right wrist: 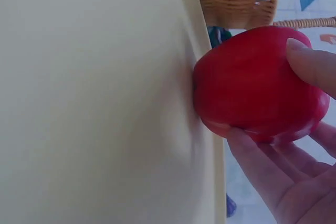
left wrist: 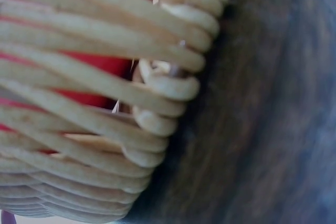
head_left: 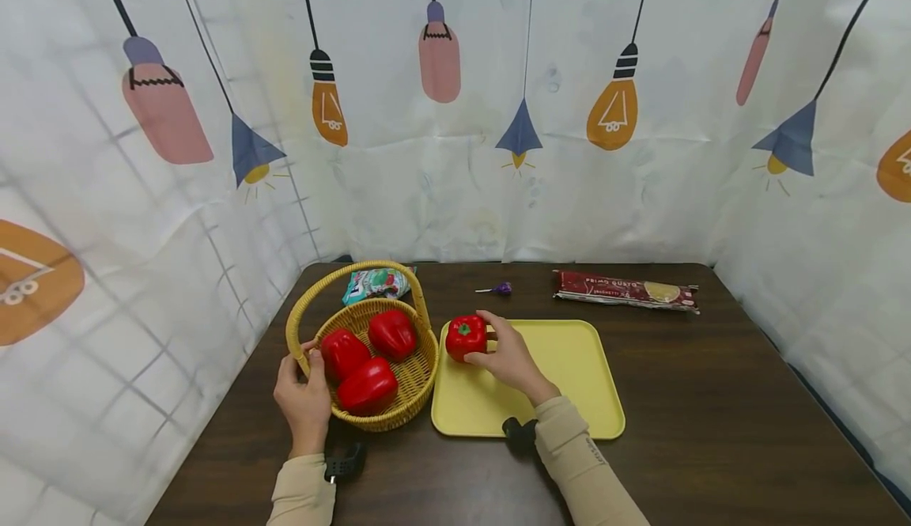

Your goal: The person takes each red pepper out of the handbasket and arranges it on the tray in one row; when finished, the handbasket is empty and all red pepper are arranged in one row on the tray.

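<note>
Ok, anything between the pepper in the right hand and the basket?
No loose object shows between that red pepper and the basket; only the left rim of the yellow tray and the basket's right wall.

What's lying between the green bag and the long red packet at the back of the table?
A small purple thing lies between the green bag and the red packet; the head view shows it.
</note>
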Tool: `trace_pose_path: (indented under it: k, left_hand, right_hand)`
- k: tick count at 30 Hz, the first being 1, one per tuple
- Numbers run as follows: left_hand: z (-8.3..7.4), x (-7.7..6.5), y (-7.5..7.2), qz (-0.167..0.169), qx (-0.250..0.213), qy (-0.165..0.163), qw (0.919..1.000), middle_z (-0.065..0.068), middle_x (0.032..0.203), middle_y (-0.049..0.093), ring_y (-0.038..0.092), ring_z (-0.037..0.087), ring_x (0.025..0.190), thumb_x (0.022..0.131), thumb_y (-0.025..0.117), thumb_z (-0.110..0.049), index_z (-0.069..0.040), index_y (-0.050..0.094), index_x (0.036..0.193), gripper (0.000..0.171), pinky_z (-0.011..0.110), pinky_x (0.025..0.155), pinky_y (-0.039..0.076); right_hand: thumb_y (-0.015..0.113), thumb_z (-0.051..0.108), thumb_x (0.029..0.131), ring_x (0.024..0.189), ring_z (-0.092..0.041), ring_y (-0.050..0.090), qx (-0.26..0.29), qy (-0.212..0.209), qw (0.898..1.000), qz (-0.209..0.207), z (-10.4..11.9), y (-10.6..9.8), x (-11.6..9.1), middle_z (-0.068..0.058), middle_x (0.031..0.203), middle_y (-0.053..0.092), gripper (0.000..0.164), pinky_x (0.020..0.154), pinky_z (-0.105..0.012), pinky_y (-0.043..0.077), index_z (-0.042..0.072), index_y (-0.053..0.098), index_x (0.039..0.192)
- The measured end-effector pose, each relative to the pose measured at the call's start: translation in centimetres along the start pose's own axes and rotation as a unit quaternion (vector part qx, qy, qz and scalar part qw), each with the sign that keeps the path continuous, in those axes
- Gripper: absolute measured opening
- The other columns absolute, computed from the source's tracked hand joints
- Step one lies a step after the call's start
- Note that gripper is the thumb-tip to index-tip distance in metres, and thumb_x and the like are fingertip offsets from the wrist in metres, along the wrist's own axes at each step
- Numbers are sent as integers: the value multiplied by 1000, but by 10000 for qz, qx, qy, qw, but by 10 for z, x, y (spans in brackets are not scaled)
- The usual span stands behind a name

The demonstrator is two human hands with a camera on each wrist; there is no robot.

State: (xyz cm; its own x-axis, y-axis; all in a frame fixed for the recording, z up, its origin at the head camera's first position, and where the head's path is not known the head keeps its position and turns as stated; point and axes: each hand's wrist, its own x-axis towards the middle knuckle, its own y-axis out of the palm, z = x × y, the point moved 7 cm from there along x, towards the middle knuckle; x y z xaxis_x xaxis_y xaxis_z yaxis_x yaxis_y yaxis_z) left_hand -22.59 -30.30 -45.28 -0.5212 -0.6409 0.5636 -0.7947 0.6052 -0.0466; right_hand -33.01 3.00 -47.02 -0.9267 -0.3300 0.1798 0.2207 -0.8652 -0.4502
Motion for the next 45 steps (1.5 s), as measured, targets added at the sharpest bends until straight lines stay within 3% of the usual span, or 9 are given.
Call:
trace_pose_path:
  k: [10, 24, 32, 36, 40, 45]
  left_hand:
    - [10, 0, -3, 21, 100, 30, 9999, 10, 102, 68, 54, 1, 91, 95, 63, -13, -3, 72, 109, 19, 15, 78, 40]
    - [11, 0, -3, 5, 169, 58, 9998, 10, 96, 65, 54, 1, 88, 96, 61, -12, -1, 71, 109, 19, 16, 74, 39]
    - [9, 0, -3, 29, 227, 107, 9997, 12, 96, 65, 53, 1, 87, 96, 62, -13, 0, 71, 108, 20, 14, 73, 40]
    - [7, 2, -3, 36, 268, 154, 9995, 14, 97, 65, 53, -1, 88, 96, 62, -11, 1, 70, 108, 19, 13, 74, 40]
    - [6, 3, -3, 8, 304, 179, 9994, 15, 96, 65, 52, -2, 88, 96, 62, -10, 1, 70, 108, 18, 14, 75, 39]
    - [7, 3, -3, 16, 288, 117, 9995, 14, 94, 64, 52, -1, 87, 96, 62, -11, 2, 70, 107, 19, 15, 74, 38]
  right_hand:
    - [78, 9, 83, 118, -37, 56, 221, -46, 9996, 173, 5, 10, 0, -14, 143, 47, 78, 81, -36, 56, 9, 38, 149]
    - [78, 11, 84, 118, -36, 57, 186, -66, 9996, 197, 8, 12, -2, -14, 143, 46, 81, 84, -35, 55, 11, 33, 151]
    - [79, 21, 83, 122, -40, 53, 27, 8, 9999, 100, 14, 5, -4, -15, 149, 39, 84, 93, -46, 50, 12, 31, 152]
    - [78, 23, 84, 122, -40, 51, -191, -217, 9992, -281, 29, -7, -5, -15, 147, 42, 77, 97, -51, 46, 10, 38, 149]
    - [79, 18, 84, 121, -36, 51, -44, -642, 9954, -704, 52, -13, -9, -12, 141, 49, 66, 98, -51, 46, 11, 48, 142]
    - [77, 13, 85, 115, -35, 55, 258, -1330, 9885, -672, 82, -2, -19, -8, 133, 56, 55, 93, -49, 49, 12, 55, 135]
